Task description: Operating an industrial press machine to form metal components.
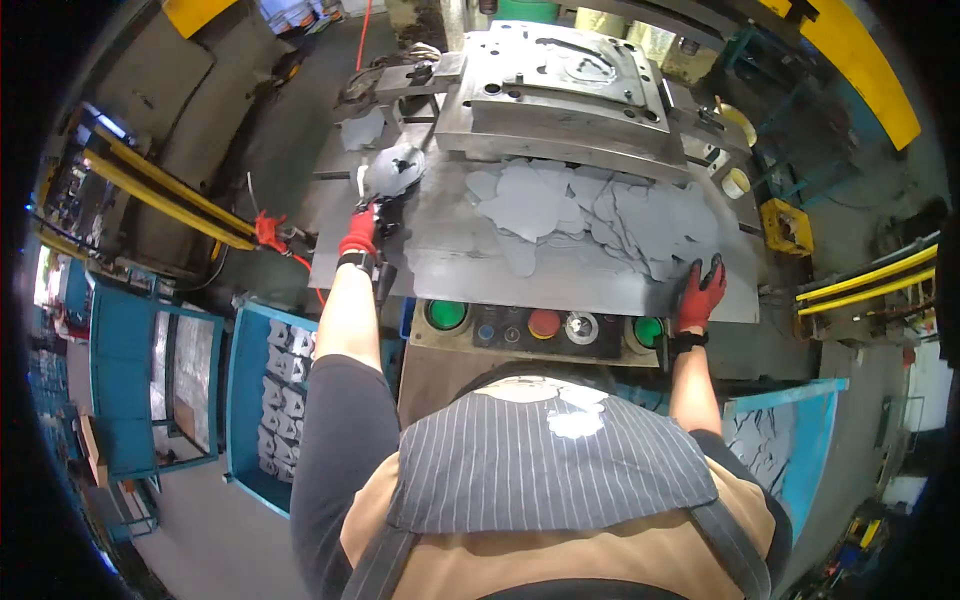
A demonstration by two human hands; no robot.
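My left hand (360,232), in a red glove with dark fingertips, is closed at the left part of the metal press table (450,278). What it grips is mostly hidden; a dark tool-like shape (386,278) shows beside the wrist. Just beyond the fingers lies a rounded grey metal sheet piece (394,172) with a dark spot on it. My right hand (703,294), gloved the same way, rests near the table's front right edge with its fingers apart. Close to it spreads a pile of flat, irregular grey sheet pieces (600,215), several of them overlapping.
A thick steel die block (560,130) stands behind the pile. Along the table's front runs a control panel with a red button (544,323) and green buttons (446,314). Blue bins (240,400) flank me, holding metal pieces. Yellow guard bars (170,195) stand left and right.
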